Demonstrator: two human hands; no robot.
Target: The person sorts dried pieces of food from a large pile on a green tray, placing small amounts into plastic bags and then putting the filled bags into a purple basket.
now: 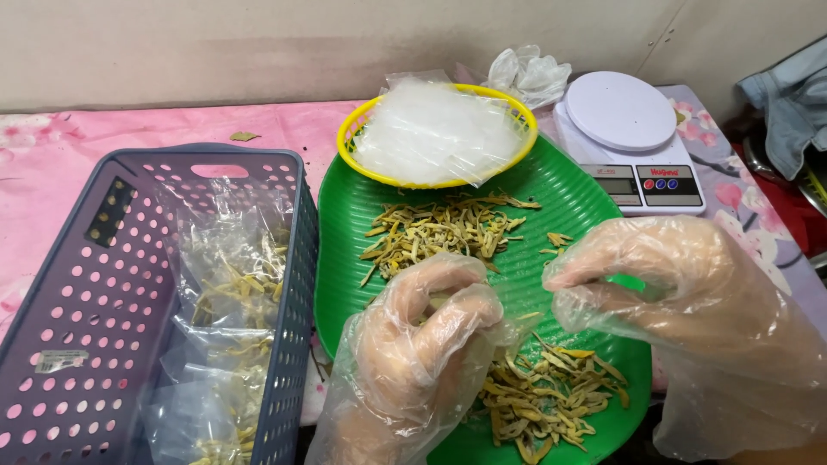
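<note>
Our gloved left hand (413,340) curled, fingers closed around a small clear bag, its long axis unclear, our right hand (663,284) pinching narrow beside it, over the green tray (551,194), dried yellow strips (444,228) scattered every way, purple basket (103,284) leftward

The left hand (413,344) and the right hand (689,319) wear loose clear gloves, so what the fingers pinch cannot be told. The grey basket (60,301) and the green tray (603,215) are cut by the bottom edge. The display of the white scale (620,112) is too small to read.
</note>
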